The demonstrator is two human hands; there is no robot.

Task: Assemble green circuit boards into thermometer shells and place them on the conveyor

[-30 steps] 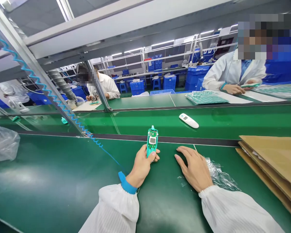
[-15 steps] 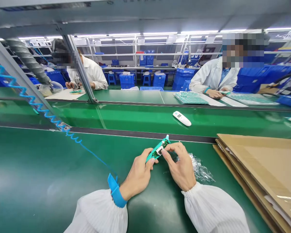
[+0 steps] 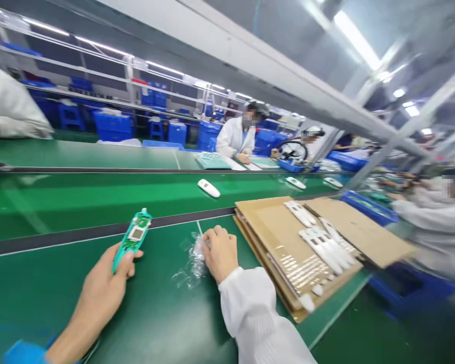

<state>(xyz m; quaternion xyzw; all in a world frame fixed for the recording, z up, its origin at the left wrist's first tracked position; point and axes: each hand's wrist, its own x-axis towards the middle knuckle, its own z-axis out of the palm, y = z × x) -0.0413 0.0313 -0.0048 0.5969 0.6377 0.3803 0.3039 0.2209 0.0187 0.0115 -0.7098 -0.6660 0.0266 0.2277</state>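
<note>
Over the surface (image 3: pixel 167 323), your left hand (image 3: pixel 103 283) and curled right hand (image 3: pixel 220 253) sit apart. The right's grip meets film (image 3: pixel 196 260), pinch unclear; the left pinches the device (image 3: pixel 131 240) low. Best keep that thumb off its board (image 3: pixel 141 221).

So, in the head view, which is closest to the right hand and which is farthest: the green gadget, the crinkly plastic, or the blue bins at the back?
1. Crinkly plastic: at the fingertips of the right hand, on its left side.
2. Green gadget: farther left, in the left hand.
3. Blue bins: way at the back, beyond the green belt.
</note>
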